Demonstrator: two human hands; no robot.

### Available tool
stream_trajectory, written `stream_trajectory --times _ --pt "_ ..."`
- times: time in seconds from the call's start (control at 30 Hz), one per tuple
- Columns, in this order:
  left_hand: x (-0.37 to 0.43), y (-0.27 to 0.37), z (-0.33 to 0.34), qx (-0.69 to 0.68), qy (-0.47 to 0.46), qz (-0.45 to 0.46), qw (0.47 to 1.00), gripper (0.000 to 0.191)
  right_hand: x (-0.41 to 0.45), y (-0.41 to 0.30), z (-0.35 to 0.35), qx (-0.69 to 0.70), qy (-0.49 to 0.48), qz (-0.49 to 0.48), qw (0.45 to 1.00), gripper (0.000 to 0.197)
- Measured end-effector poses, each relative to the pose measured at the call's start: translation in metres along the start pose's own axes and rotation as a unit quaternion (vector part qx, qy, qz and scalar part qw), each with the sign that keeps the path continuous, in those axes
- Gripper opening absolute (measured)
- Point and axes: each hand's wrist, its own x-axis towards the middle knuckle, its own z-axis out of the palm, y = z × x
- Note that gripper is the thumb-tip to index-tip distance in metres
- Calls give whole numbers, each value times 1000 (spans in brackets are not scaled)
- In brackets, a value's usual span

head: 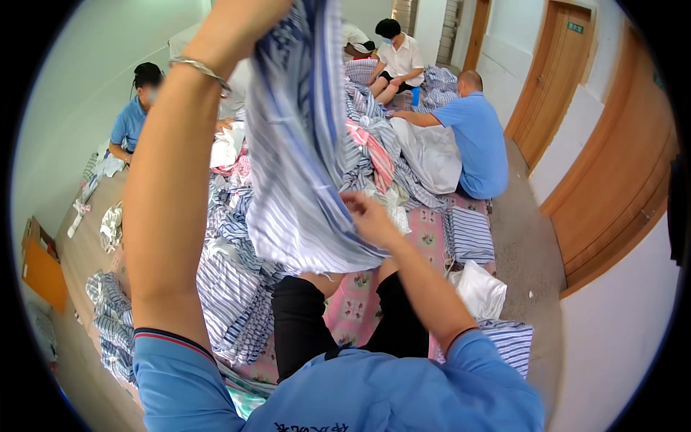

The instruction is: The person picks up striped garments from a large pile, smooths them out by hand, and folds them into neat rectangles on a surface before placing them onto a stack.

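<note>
Raised high at the upper edge of the picture, my left hand point(245, 19) holds up a blue-and-white striped cloth point(302, 216); its fingertips are cut off by the frame. The cloth hangs before me, blurred in places, with its lower edge above my knees. My right hand point(371, 218) is at the cloth's lower right edge with curled fingers, and whether they grip the fabric cannot be made out. Below and left of the cloth, a stack of striped fabric point(229, 294) lies beside my leg.
A heap of striped and pink cloths point(372, 146) spreads ahead on a pink patterned mat point(353, 302). Folded striped fabric point(472, 235) and a white cloth point(478, 289) lie to the right. Several people sit around the heap, one in blue point(483, 146) handling white fabric. Wooden doors point(615, 156) line the right wall.
</note>
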Motion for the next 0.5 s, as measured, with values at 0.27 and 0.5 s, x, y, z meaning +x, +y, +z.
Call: stream_trajectory --times 0.27,0.5 --pt "-13 -82 -37 123 6 -20 992 31 13 43 -25 -8 96 -52 994 23" --pt "-75 -167 -48 168 6 -74 983 54 40 -126 -154 307 252 -163 903 12"
